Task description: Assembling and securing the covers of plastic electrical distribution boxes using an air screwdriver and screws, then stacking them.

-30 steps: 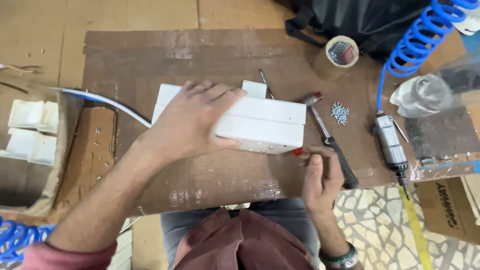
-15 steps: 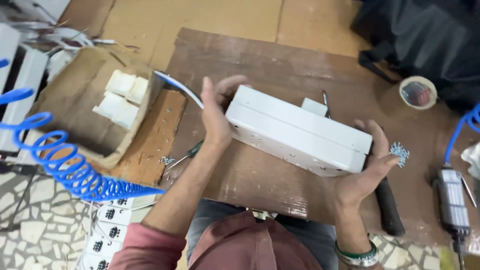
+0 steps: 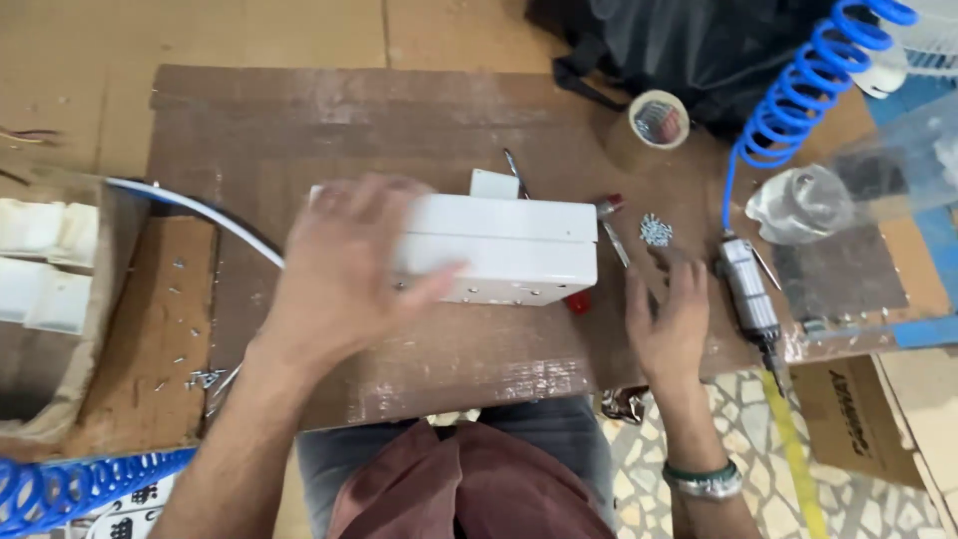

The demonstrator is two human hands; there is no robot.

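Observation:
A long white plastic box (image 3: 519, 250) lies flat on the brown worktable (image 3: 299, 130). My left hand (image 3: 344, 265) is blurred and lies over the box's left end, fingers across the top and thumb on the front face. To the right of the box, my right hand (image 3: 671, 319) rests flat on the table with fingers apart and nothing in it. Just beyond its fingertips are a small heap of screws (image 3: 655, 230) and a red-tipped screwdriver (image 3: 611, 232). A small white piece (image 3: 494, 184) sits behind the box.
An air tool (image 3: 748, 289) on a blue coiled hose (image 3: 798, 90) lies at the right, beside a clear plastic bag (image 3: 798, 205). A tape roll (image 3: 659, 118) and a black bag (image 3: 699, 40) are at the back. A cardboard box of white parts (image 3: 45, 260) and a white cable (image 3: 200, 215) are at the left.
Half a second ago both hands held the white box tilted above the table. Now it lies flat; my right hand has let go and rests beside it.

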